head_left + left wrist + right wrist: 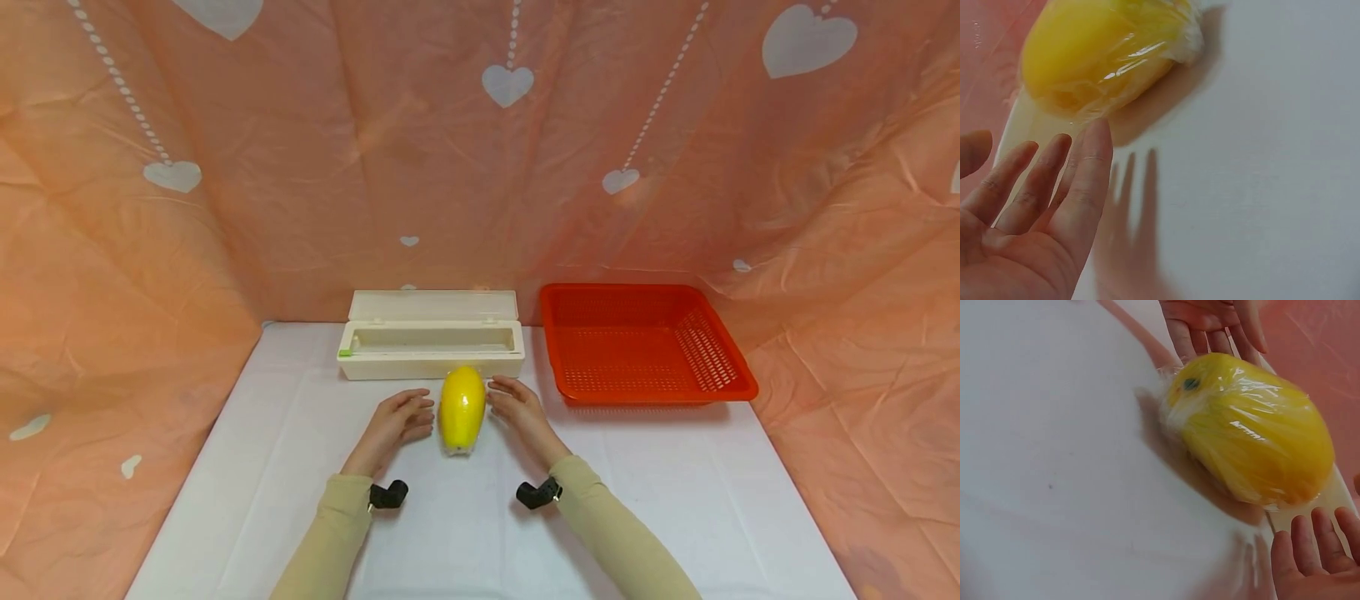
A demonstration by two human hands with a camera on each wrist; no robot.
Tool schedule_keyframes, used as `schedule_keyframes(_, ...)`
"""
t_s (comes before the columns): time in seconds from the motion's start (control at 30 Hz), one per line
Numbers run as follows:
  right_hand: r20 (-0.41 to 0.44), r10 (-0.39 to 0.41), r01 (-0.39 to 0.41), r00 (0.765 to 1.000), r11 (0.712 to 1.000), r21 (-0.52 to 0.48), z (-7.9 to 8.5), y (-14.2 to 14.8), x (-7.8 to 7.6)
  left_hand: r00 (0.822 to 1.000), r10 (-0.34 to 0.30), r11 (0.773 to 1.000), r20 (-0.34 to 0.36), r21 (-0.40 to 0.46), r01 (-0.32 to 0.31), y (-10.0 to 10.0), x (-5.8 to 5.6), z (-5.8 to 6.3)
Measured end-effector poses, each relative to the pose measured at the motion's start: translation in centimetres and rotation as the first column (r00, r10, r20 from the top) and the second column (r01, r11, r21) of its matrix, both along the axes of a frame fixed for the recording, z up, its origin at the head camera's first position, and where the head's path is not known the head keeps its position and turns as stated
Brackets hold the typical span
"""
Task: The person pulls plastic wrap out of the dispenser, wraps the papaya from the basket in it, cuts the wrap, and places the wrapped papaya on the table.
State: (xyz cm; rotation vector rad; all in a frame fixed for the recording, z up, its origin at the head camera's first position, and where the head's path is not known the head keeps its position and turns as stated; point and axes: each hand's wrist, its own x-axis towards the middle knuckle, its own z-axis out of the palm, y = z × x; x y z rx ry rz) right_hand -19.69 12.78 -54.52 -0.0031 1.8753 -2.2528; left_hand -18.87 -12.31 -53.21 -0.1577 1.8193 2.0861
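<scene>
A yellow oval fruit (462, 408), wrapped in shiny clear film, lies lengthwise between the two hands. Its film is gathered at the near end, and a small dark spot shows at that end of the fruit (1254, 434) in the right wrist view. My left hand (397, 422) is at its left side, fingers spread and loosely bent. On the other side my right hand (527, 419) has its fingers extended likewise. The head view shows a small gap between each hand and the fruit. Nothing is held in either palm.
Just behind the fruit stands a long cream box (431, 367), its translucent lid (433, 306) raised and a green piece (345, 352) at its left corner. A red perforated basket (652, 387) stands at the back right. A white cloth (450, 533) covers the table, before a peach curtain (420, 167).
</scene>
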Motion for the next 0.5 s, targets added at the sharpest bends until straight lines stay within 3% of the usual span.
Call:
schedule_keyframes(0.23, -0.049, -0.028, 0.025, 0.998, 0.997, -0.073, 1.7, 0.0, -0.4, 0.998, -0.037, 0.999, -0.051, -0.024, 0.036, -0.5, -0.7, 1.5)
schedule_keyframes(0.5, -0.116, -0.013, -0.004, 0.993, 0.989, -0.146, 6.5, 0.9, -0.5, 0.978, -0.11, 0.988, -0.175, -0.125, 0.088, -1.6, -2.2, 5.0)
